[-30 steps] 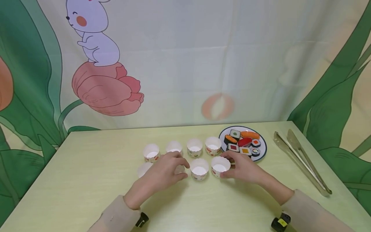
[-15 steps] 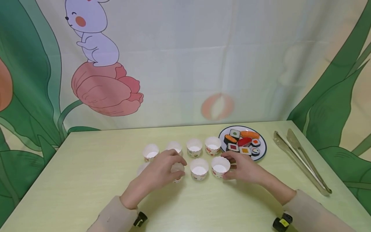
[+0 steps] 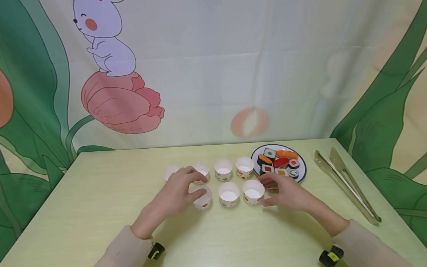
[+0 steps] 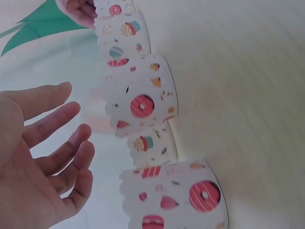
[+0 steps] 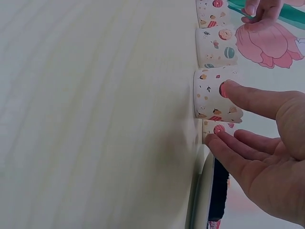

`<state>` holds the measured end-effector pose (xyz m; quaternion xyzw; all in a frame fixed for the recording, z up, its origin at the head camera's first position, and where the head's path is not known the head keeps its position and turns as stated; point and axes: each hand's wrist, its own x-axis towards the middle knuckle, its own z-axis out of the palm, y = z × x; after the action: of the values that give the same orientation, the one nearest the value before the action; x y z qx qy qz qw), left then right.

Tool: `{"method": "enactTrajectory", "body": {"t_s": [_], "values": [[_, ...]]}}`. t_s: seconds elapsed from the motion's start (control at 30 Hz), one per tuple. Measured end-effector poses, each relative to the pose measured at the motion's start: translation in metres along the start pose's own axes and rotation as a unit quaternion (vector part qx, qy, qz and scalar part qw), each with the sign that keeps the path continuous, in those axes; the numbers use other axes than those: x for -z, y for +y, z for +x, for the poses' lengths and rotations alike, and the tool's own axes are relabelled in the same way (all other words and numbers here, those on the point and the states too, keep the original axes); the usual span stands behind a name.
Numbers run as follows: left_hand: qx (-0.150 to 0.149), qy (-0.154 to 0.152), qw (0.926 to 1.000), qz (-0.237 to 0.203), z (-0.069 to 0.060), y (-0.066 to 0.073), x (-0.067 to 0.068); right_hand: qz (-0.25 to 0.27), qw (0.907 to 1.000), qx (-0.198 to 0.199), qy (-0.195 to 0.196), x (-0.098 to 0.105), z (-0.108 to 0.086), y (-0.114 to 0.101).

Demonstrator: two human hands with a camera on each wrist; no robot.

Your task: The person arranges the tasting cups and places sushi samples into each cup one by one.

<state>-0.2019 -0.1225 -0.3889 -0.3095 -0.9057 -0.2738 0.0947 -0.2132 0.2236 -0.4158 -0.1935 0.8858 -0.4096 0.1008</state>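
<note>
White paper baking cups with printed sweets stand upright in two rows. Three front-row cups show plainly: a left one [image 3: 202, 202], a middle one [image 3: 229, 195] and a right one [image 3: 253, 193]. Behind them is the back row, including a cup [image 3: 223, 170] near its middle. My left hand [image 3: 178, 191] hovers over the left end of the rows and hides part of them. In the left wrist view its loosely bent fingers [image 4: 64, 157] hold nothing, apart from the nearest cup [image 4: 171, 198]. My right hand [image 3: 288, 191], fingers spread, is beside the right front cup, holding nothing.
A blue-rimmed white plate [image 3: 301, 167] with several toy-like sushi pieces [image 3: 281, 162] stands behind my right hand. Metal tongs [image 3: 338, 161] lie farther right on the pale table [image 3: 100, 207]. A printed cloth [image 3: 200, 92] hangs behind the table.
My left hand has moved left, uncovering more of the left front cup and covering the cups at the left end. My right hand has drawn slightly right, away from the right front cup.
</note>
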Motion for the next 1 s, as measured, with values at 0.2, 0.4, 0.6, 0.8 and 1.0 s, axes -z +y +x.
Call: {"method": "enactTrajectory", "body": {"t_s": [0.2,0.4,0.6,0.8,1.0], "values": [[0.033,0.023,0.9992,-0.006,-0.004,-0.009,0.006,0.004,1.0,0.001,0.005,0.008,-0.005,0.004],[0.049,0.044,0.9977,-0.016,-0.008,-0.018,0.013,0.006,0.9999,0.0,0.011,0.015,-0.01,0.004],[0.077,0.061,0.9947,-0.029,-0.012,-0.028,0.021,0.0,0.9999,0.001,0.014,0.018,-0.013,0.006],[0.11,0.071,0.9906,-0.039,-0.014,-0.039,0.025,-0.003,0.9999,0.001,0.015,0.021,-0.015,0.008],[0.147,0.058,0.9862,-0.049,-0.015,-0.05,0.028,-0.002,0.9999,0.005,0.015,0.024,-0.018,0.009]]}}
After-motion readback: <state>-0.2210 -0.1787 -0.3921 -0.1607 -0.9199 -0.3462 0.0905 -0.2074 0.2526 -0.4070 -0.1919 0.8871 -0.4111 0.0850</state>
